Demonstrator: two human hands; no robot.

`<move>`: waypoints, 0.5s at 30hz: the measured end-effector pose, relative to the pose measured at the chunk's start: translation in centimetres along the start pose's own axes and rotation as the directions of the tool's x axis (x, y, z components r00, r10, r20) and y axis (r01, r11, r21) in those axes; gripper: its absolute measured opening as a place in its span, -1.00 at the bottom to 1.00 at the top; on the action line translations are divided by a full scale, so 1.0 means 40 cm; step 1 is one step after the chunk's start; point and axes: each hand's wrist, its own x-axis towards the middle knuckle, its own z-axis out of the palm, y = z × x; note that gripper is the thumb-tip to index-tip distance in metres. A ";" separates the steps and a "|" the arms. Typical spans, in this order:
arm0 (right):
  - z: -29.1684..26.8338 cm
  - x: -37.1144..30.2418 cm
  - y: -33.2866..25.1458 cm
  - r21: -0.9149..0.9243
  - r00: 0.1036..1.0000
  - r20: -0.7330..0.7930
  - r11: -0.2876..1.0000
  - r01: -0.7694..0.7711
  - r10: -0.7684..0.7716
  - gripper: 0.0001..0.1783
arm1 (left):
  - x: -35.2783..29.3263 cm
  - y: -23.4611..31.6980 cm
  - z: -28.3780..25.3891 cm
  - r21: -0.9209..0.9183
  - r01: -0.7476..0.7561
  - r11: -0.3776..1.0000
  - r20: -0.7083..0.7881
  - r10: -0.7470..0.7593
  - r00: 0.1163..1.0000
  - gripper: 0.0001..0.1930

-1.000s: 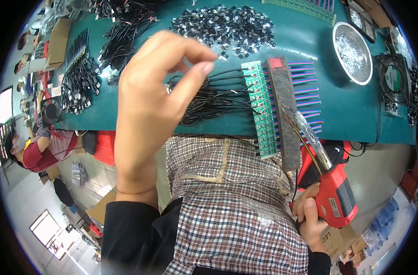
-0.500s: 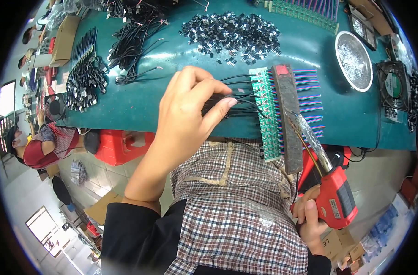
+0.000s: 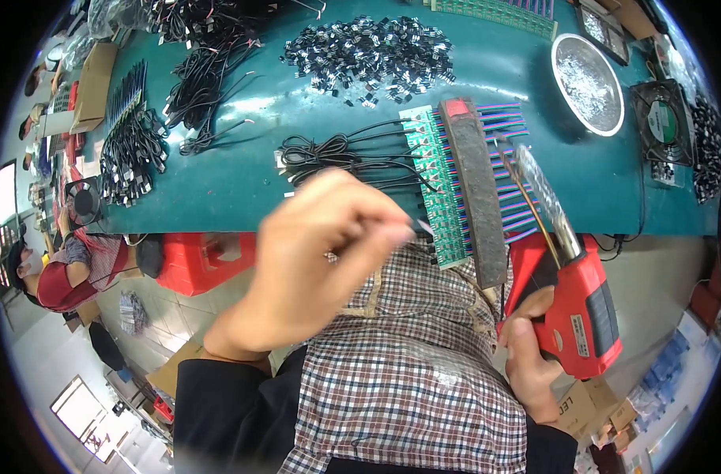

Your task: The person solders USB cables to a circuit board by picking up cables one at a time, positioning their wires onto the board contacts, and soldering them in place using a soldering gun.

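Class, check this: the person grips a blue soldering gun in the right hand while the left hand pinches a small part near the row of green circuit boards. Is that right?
Not quite. The head view shows the soldering gun is red, not blue. The rest stands: the right hand grips it, and the left hand pinches a small part beside the green circuit boards.

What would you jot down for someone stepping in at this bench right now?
Left hand: raised over the table edge, fingertips pinched on something small and dark; blurred, so I cannot tell what.
Right hand: gripping the red soldering gun, its tip near the coloured ribbon wires.
Green circuit boards lie in a row under a dark bar, with black cables running off to the left.
Done: some cables already lie against the boards.
Left: I cannot tell how many joints remain.
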 end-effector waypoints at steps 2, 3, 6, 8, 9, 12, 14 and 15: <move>0.022 0.022 -0.031 -0.045 1.000 0.010 0.999 -0.010 0.011 -0.65 | -0.013 -0.005 0.039 -0.098 0.054 0.994 0.134 -0.041 0.990 -0.93; 0.042 0.033 -0.036 -0.049 1.000 0.002 0.999 -0.014 0.014 -0.65 | -0.018 -0.012 0.056 -0.143 0.101 0.985 0.193 -0.073 0.979 -0.92; 0.084 0.072 -0.031 0.037 0.999 -0.034 0.999 0.022 -0.021 -0.53 | -0.025 -0.020 0.086 -0.202 0.192 0.960 0.268 -0.135 0.954 -0.91; 0.090 0.092 -0.016 -0.004 0.973 0.007 0.973 0.229 -0.229 -0.45 | -0.025 -0.032 0.107 -0.243 0.203 0.948 0.266 -0.136 0.954 -0.90; 0.094 0.093 -0.016 -0.012 0.974 -0.002 0.974 0.227 -0.227 -0.45 | -0.024 -0.034 0.114 -0.277 0.220 0.935 0.255 -0.149 0.955 -0.89; 0.106 0.097 -0.012 0.012 0.972 -0.041 0.972 0.234 -0.233 -0.45 | -0.020 -0.038 0.110 -0.242 0.199 0.950 0.305 -0.120 0.945 -0.90; 0.100 0.097 -0.018 -0.089 0.973 -0.012 0.969 0.230 -0.232 -0.47 | -0.024 -0.036 0.113 -0.261 0.226 0.939 0.317 -0.138 0.938 -0.90; 0.097 0.097 -0.021 -0.189 0.974 0.017 0.956 0.225 -0.226 -0.48 | -0.026 -0.035 0.114 -0.280 0.254 0.926 0.332 -0.155 0.931 -0.89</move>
